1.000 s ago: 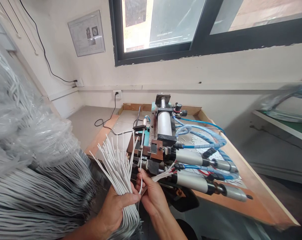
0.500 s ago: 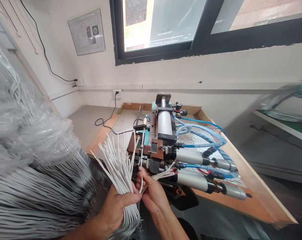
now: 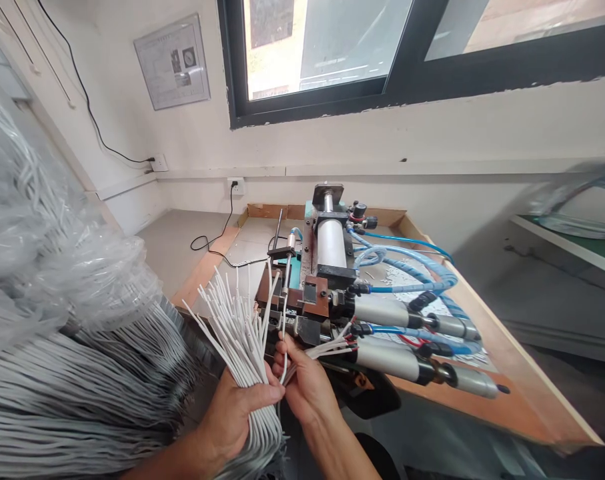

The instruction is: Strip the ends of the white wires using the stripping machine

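Note:
A thick bundle of white cables (image 3: 239, 340) fans upward from my left hand (image 3: 237, 407), which is closed around it. My right hand (image 3: 307, 383), to its right, pinches one white cable (image 3: 284, 340) between thumb and fingers. That cable's upper end reaches the jaw area of a pneumatic machine (image 3: 312, 300); whether the jaws grip it I cannot tell. Several other cables (image 3: 335, 347) with reddish ends pass behind the right thumb and point right. Palm and lower fingers of the right hand are partly hidden.
Large heaps of grey cables (image 3: 72, 387), partly wrapped in clear plastic (image 3: 57, 253), fill the left side. Silver cylinders (image 3: 387, 360) and blue air hoses (image 3: 432, 273) extend right across the wooden-edged table (image 3: 532, 407). White scraps lie behind them. A shelf (image 3: 572, 247) juts out at far right.
The view has shifted slightly, so the machine sits a little farther right. Both hands keep nearly the same grip and position on the cables.

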Demonstrator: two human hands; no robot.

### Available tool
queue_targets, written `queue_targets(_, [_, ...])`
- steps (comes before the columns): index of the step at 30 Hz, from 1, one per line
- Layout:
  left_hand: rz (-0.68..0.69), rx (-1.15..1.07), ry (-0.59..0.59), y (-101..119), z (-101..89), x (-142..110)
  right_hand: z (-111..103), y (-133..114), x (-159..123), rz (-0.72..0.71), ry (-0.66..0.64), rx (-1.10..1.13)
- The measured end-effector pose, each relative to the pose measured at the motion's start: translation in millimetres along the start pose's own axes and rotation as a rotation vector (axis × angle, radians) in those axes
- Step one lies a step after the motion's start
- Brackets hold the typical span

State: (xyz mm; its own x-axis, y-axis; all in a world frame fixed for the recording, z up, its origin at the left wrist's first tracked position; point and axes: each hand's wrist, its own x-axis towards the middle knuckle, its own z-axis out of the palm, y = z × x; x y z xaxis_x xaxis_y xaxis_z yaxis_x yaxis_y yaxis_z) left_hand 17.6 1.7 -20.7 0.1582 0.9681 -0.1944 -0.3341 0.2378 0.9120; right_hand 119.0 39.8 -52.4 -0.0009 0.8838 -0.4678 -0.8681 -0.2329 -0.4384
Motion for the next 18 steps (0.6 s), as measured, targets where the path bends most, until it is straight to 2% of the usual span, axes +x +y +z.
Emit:
queue_targets(10, [0.018,-0.022,0.008,3,-0.8,-3,6,4,-4,0.059,0.0,0.043])
queue_targets(16, [0.029,-0.061,0.067,8,-4.9,-3,5,4,-7,0.009,-0.023,-0.031])
queue_targets(18, [0.015,-0.094,0.094,9,-8.1,-1,-2,6,-11,-0.063,-0.031,-0.122])
